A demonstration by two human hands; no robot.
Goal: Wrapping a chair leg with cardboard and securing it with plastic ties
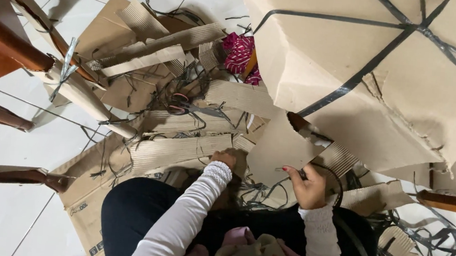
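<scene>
A large cardboard-wrapped package (384, 75), bound with black plastic strapping (351, 78), is seen leaning over a floor littered with torn corrugated cardboard (183, 149). Its lower corner is ripped open, showing dark wood. The right hand (307, 186) is closed around a loop of black strap near that corner. The left hand (224, 159) is pressed, fingers curled, into loose cardboard; whether anything is pinched cannot be told. Scissors (186, 107) lie among the scraps. A taut strap could snap back or cut skin; the scissors could be knelt on.
</scene>
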